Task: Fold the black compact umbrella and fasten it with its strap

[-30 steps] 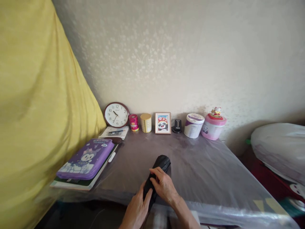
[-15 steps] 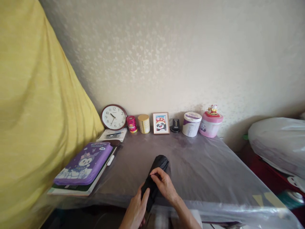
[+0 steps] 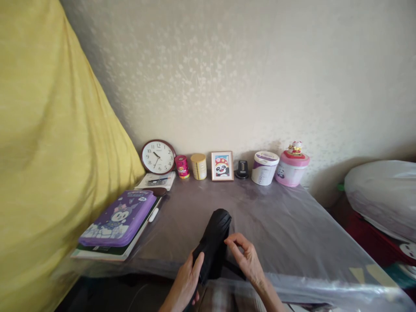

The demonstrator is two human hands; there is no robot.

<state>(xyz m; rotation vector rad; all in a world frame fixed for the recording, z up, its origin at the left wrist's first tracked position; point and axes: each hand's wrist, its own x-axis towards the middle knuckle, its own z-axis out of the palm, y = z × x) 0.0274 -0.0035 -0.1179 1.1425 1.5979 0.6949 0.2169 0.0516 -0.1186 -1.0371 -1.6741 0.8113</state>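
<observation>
A folded black umbrella (image 3: 212, 242) lies slanted over the front edge of the table, its wide rounded end pointing away from me. My left hand (image 3: 186, 279) is closed around its lower part, thumb on top and the other fingers mostly hidden beneath. On the right side, my right hand (image 3: 243, 255) is closed in a pinch at the edge of the umbrella's fabric, thumb and forefinger together. A dark strap-like strip (image 3: 234, 269) runs from the umbrella to below my right hand; whether the fingers hold it too is hidden.
A purple case (image 3: 118, 219) rests on books at the left, beside a yellow curtain (image 3: 65, 151). Along the wall stand a clock (image 3: 158, 157), a pink can (image 3: 182, 167), a yellow-lidded can (image 3: 199, 167), a picture frame (image 3: 222, 166) and tubs (image 3: 264, 169). Plastic sheeting covers the table (image 3: 276, 225).
My right hand has moved right and slightly down, from on top of the umbrella to its right edge. The dark strip now shows below it. My left hand keeps its hold.
</observation>
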